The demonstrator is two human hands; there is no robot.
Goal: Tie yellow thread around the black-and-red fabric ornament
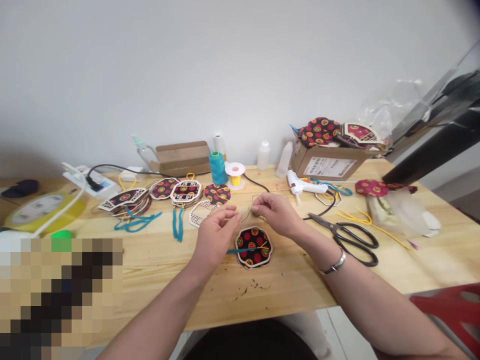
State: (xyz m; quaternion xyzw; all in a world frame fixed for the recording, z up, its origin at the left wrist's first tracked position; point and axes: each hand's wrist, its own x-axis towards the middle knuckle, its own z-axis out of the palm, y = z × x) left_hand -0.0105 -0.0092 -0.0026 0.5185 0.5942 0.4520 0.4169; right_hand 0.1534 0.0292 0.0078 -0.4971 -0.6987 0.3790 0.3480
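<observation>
Over the front middle of the table, my left hand (216,232) and my right hand (276,212) face each other with fingertips pinched. A thin dark strand (246,216) loops between them; its exact kind is too fine to make out. Both hands appear closed on it. Just below lies a stack of scalloped, patterned fabric pieces with pale rims (255,247), a blue tassel (242,250) and a bit of yellow cord across the top one. Behind my left hand rests a pale lattice frame (198,212), partly covered by the hand.
Black scissors (345,232) lie open right of my right forearm, near a white glue gun (305,186). Blue thread (217,169) and a yellow spool (235,176) stand behind. Finished-looking ornaments (186,192) sit left. A cardboard box (322,162) holds more pieces.
</observation>
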